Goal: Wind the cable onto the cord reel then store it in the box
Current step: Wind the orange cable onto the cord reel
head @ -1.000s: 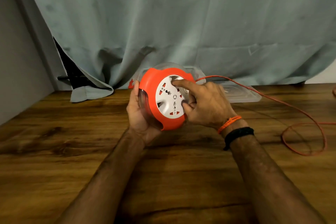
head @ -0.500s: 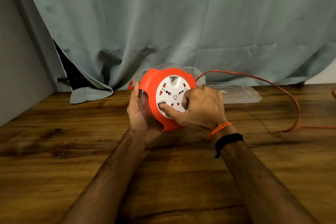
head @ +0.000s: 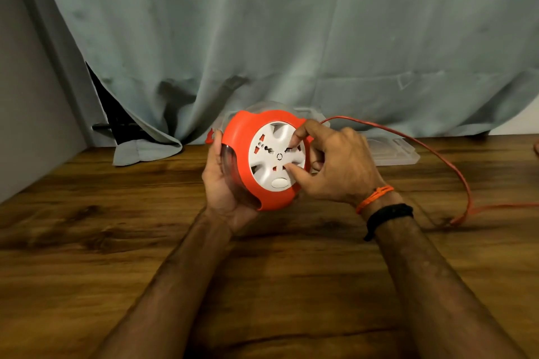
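An orange cord reel (head: 243, 154) with a white socket disc (head: 275, 156) is held upright above the wooden table (head: 87, 242). My left hand (head: 221, 181) cups its clear back from the left. My right hand (head: 332, 166) rests on the white disc, thumb and fingertips pressed into its grooves. An orange cable (head: 431, 151) leaves the reel's top right, arcs over the table and drops to the surface at the right. A clear plastic box (head: 393, 151) lies behind my right hand, partly hidden.
A grey-green curtain (head: 262, 38) hangs along the table's far edge, with a dark gap at the left. A grey wall (head: 29, 111) borders the left side. The cable trails off the frame's right edge.
My right hand has turned the white disc: the fingers moved from its lower left back to the upper right. The loose cable loop on the table has been drawn in and shortened.
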